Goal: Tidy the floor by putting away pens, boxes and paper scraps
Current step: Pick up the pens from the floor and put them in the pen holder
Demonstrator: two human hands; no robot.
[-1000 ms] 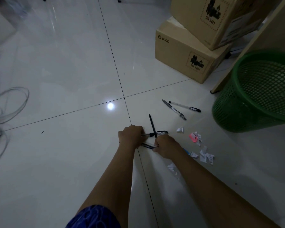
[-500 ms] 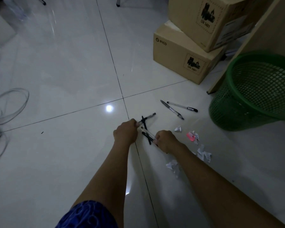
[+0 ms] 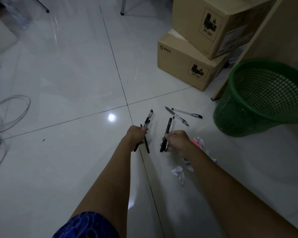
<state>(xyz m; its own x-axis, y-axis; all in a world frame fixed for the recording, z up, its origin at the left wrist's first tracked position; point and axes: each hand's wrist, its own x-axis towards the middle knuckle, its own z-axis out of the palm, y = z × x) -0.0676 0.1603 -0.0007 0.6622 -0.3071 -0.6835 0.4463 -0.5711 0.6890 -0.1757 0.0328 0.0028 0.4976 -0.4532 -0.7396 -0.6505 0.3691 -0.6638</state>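
Note:
My left hand point(image 3: 135, 136) is closed around a small bunch of black and clear pens point(image 3: 148, 120) that stick out above and below the fist. My right hand point(image 3: 176, 140) grips two more pens point(image 3: 168, 129), held upright a little to the right. Two pens lie loose on the floor beyond: a dark one point(image 3: 176, 116) and a clear one with a black cap point(image 3: 187, 113). Crumpled white paper scraps point(image 3: 178, 170) and a pink scrap point(image 3: 196, 141) lie by my right wrist. Two cardboard boxes are stacked at the back right, the lower box point(image 3: 184, 64) under the upper box point(image 3: 206, 23).
A green mesh waste basket point(image 3: 263, 98) leans on the floor at the right beside a wooden panel point(image 3: 258, 33). Clear tubing and a dark cable point(image 3: 9, 110) coil at the left edge. Chair legs point(image 3: 122, 7) stand at the top.
Both hands have lifted off the floor and drawn apart, each now holding its own pens; a second ago they were together over crossed pens on the tiles.

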